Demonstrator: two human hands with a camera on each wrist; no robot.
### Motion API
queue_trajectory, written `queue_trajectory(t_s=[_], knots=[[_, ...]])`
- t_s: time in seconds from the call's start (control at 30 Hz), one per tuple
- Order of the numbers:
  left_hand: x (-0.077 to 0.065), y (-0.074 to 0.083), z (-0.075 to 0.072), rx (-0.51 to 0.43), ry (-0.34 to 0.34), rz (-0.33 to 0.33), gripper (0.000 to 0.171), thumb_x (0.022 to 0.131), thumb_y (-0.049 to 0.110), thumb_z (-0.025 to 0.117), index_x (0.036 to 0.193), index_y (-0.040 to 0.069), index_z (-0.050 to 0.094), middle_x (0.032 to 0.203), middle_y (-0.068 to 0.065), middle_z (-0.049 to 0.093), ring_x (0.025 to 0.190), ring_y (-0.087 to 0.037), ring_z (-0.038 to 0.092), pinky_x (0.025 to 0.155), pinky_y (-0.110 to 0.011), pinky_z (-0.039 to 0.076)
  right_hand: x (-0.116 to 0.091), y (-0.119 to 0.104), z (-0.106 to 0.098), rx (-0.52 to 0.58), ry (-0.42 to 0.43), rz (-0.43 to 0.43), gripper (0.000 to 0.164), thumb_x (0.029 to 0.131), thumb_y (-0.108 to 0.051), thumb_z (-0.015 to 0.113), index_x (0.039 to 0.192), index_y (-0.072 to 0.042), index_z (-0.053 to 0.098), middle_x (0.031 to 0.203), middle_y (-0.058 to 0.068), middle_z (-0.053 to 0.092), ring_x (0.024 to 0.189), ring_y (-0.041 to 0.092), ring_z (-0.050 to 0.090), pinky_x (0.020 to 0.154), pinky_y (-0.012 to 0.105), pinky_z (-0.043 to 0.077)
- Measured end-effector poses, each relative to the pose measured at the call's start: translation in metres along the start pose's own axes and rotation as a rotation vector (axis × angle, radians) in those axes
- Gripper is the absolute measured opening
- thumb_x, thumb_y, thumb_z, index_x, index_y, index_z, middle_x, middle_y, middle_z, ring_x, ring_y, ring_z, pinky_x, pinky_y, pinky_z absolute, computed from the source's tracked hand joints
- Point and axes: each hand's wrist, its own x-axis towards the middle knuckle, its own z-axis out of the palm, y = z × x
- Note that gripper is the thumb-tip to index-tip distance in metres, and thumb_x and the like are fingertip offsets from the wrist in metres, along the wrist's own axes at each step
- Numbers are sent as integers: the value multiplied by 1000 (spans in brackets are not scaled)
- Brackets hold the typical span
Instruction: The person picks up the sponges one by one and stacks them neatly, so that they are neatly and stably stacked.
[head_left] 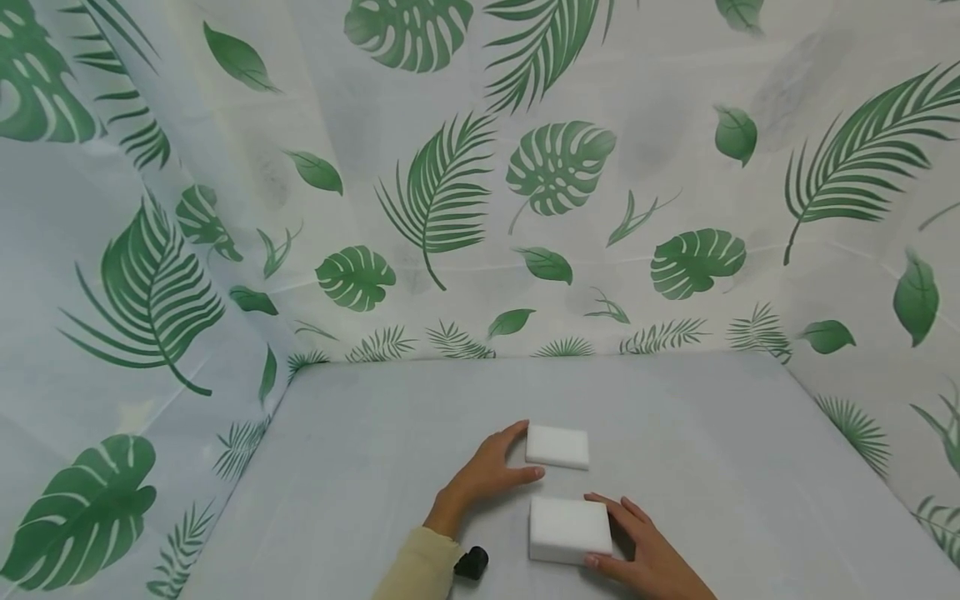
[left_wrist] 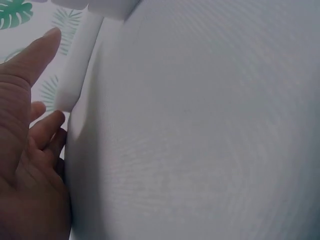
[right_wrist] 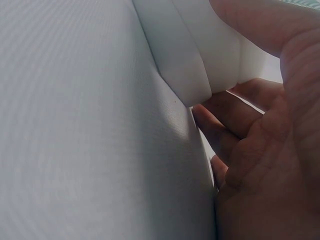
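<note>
Two white foam blocks, which look like melamine sponges, are on the table in the head view. The flat far sponge (head_left: 557, 447) lies beside my left hand (head_left: 489, 468). The fingers reach its back left corner, and the thumb is spread apart in front of it. In the left wrist view that sponge (left_wrist: 80, 65) sits just past the fingertips. Nearer to me is a thicker sponge stack (head_left: 570, 529), whose layers show in the right wrist view. My right hand (head_left: 637, 550) grips the stack's right end, thumb at the front, fingers behind.
A pale cloth covers the table (head_left: 360, 433). Leaf-printed white curtains (head_left: 480, 208) enclose it at the back and both sides. A small black device (head_left: 472, 564) sits at my left wrist.
</note>
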Motion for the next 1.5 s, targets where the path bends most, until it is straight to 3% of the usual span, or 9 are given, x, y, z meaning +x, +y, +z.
queue_trajectory(t_s=[0.13, 0.43, 0.77, 1.0, 1.5], knots=[[2, 3, 1, 44, -8, 6, 89, 95, 45, 79, 167, 11, 38, 166, -11, 43, 154, -35, 37, 122, -58, 33, 0, 1, -1, -7, 11, -24, 76, 88, -46, 88, 153, -20, 57, 154, 17, 52, 146, 52, 36, 100, 70, 46], [11, -3, 4, 121, -11, -9, 91, 95, 51, 79, 167, 14, 38, 171, -11, 37, 157, -36, 30, 124, -57, 29, 1, 1, 0, -3, -6, 26, 78, 88, -46, 88, 153, -18, 57, 157, 26, 46, 146, 59, 33, 100, 76, 44], [16, -6, 8, 160, 43, 16, 84, 95, 48, 81, 162, 13, 45, 166, -10, 44, 153, -36, 38, 122, -54, 33, 1, -1, -1, 1, -16, 61, 79, 88, -47, 87, 154, -18, 56, 161, 32, 40, 149, 65, 24, 103, 79, 40], [14, -6, 8, 120, 99, 46, 76, 94, 45, 82, 156, 14, 51, 156, -6, 56, 144, -32, 48, 118, -52, 39, 3, -3, 0, -12, -14, 83, 79, 88, -48, 87, 154, -17, 57, 159, 31, 42, 148, 63, 29, 101, 79, 42], [11, -10, 10, 43, 129, 53, 71, 96, 45, 80, 154, 13, 54, 152, -9, 59, 144, -34, 50, 117, -56, 40, 2, -5, 0, -9, -10, 82, 78, 88, -47, 87, 153, -16, 57, 159, 32, 42, 148, 64, 27, 103, 79, 41]])
